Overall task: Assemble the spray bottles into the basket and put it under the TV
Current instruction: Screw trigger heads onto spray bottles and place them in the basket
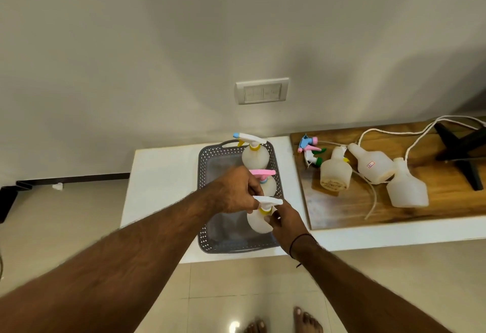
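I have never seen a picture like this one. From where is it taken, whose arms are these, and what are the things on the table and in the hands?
There is no machine here. A camera worn on a person's head looks down, so the arms are that person's own. The left hand and the right hand together hold a spray bottle with a white trigger head, over a grey basket on a white table. Two more assembled bottles stand in the basket: one with a pink head, one with a white and blue head. To the right, on a wooden board, lie three bottles without heads, some loose spray heads and a white cable.
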